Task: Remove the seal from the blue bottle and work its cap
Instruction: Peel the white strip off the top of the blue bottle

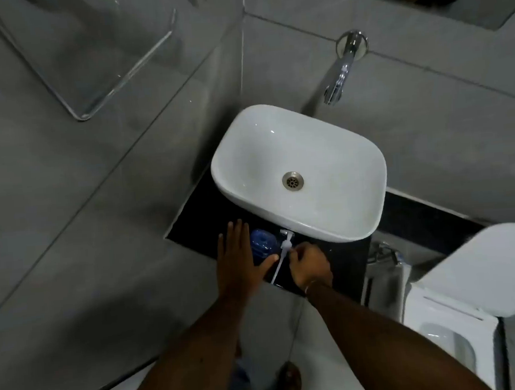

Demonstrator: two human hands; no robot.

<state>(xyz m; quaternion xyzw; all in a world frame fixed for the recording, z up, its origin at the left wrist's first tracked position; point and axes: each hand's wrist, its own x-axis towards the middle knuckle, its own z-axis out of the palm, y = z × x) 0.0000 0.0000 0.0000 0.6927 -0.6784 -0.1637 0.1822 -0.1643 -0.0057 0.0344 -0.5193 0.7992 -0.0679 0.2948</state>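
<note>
A blue bottle (263, 243) stands on the black counter (346, 258) just in front of the white basin. My left hand (239, 257) lies flat against its left side, fingers stretched out and thumb reaching across the bottle's front. Right of the bottle is a white pump cap with a long dip tube (281, 254), out of the bottle and slanting down toward me. My right hand (310, 265) is closed around the pump just below its head. I cannot make out a seal.
The white basin (239, 171) sits on the counter with a chrome wall tap (338, 76) above it. A toilet with raised lid (484, 273) stands at the right. A glass shelf (89, 69) hangs on the left wall. Grey tiled walls close in on both sides.
</note>
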